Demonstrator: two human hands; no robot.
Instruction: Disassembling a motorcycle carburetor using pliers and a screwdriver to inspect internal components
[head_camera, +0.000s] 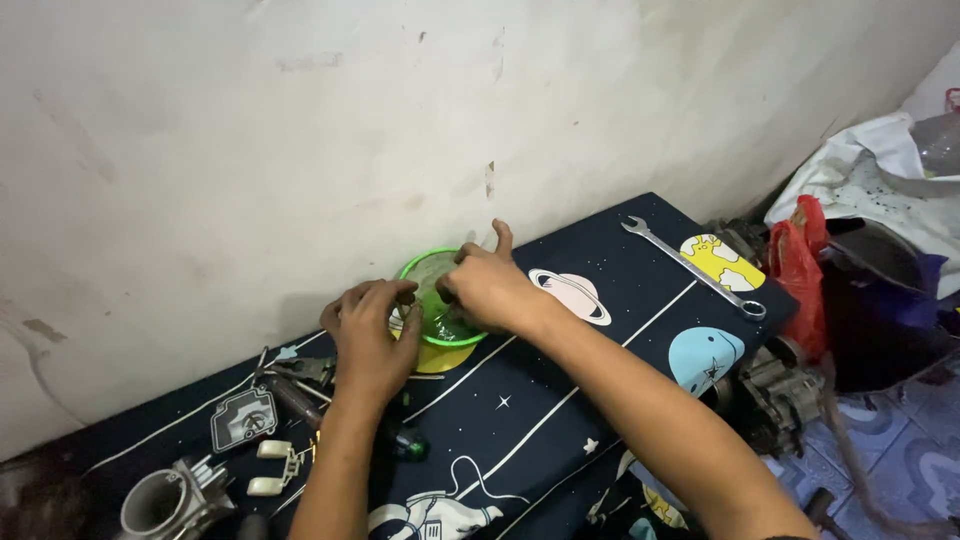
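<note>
Both hands meet over a round green plastic bowl (432, 300); left hand (370, 340) and right hand (488, 288) curl, fingertips pinching something too small to identify, hiding the bowl's contents.

my right hand (488, 288) covered most of the green bowl (432, 300), so i couldn't tell what lay inside — or what my fingertips pinched. the left hand (368, 338) hid the bowl's near-left rim. both forearms ran off the bottom edge. the grey carburetor body (165, 500) was cut off at the lower left. the engine part (785, 395) by the mat's right corner sat in shadow — too dim to make out.
</note>
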